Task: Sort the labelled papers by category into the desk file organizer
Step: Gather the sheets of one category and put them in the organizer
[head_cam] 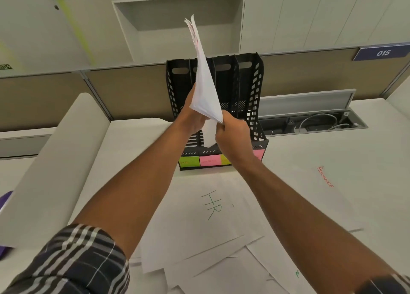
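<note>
I have both hands up in front of the black file organizer [248, 98], gripping a small sheaf of papers [205, 87] held upright, edge-on to me. My left hand [193, 114] wraps the sheaf from the left side near its lower edge, and my right hand [233, 136] pinches the bottom corner from below, fingers curled on it. Faint red writing shows along the top edge (too blurred to read the category). The sheaf hangs over the second slot from the left, its lower edge dipping down in front of the slots.

I judge this to be the filing step: the bundle is lined up but not yet dropped in. Next I need to square the sheets so they slide between the dividers without catching, and check them against the sticky labels [209, 160] on the organizer's front lip, green and pink.

More remains on the worktop [332, 151]: an HR sheet [210, 205] lies nearest me over other pages, and a FINANCE sheet [325, 176] sits to the right.
</note>
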The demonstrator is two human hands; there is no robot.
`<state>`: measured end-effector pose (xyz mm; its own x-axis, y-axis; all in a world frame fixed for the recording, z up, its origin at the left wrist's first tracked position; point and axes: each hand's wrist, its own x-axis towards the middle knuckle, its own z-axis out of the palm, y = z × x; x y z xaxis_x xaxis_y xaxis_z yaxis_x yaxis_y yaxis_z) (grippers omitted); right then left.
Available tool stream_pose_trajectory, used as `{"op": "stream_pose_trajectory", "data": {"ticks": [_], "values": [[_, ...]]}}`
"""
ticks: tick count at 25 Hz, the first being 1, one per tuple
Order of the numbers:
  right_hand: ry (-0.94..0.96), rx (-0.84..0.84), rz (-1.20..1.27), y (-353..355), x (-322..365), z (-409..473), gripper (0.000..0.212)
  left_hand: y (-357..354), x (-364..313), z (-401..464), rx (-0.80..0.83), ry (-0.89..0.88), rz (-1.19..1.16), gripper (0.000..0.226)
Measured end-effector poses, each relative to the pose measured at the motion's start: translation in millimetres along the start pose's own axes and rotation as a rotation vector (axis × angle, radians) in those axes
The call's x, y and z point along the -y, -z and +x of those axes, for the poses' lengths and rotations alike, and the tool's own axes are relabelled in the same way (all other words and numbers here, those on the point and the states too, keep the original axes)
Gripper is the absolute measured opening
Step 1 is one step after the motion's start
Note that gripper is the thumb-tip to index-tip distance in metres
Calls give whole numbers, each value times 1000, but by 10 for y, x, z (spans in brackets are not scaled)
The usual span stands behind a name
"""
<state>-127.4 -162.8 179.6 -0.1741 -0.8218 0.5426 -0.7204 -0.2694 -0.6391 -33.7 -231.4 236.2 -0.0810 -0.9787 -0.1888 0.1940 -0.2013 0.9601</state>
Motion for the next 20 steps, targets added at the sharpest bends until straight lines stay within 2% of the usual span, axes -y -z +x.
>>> {"op": "stream_pose_trajectory", "data": {"ticks": [3, 4, 9, 13, 16, 20], "values": [[-48, 32, 4, -242, -144, 132, 23, 57, 128, 83, 99, -25, -39, 12], [-65, 47, 10, -309, -188, 148, 24, 80, 159, 116, 110, -21, -68, 14], [-177, 215, 52, -561, -370, 113, 24, 179, 349, 196, 92, 61, -17, 50], [-294, 407, 8, -660, -507, -30, 19, 300, 666, 126, 104, 121, 9, 61], [-328, 382, 8, -559, -582, -181, 17, 438, 889, -93, 126, 100, 41, 55], [-449, 311, 16, -149, -798, -653, 22, 724, 1242, -574, 68, 31, 106, 29]]}}
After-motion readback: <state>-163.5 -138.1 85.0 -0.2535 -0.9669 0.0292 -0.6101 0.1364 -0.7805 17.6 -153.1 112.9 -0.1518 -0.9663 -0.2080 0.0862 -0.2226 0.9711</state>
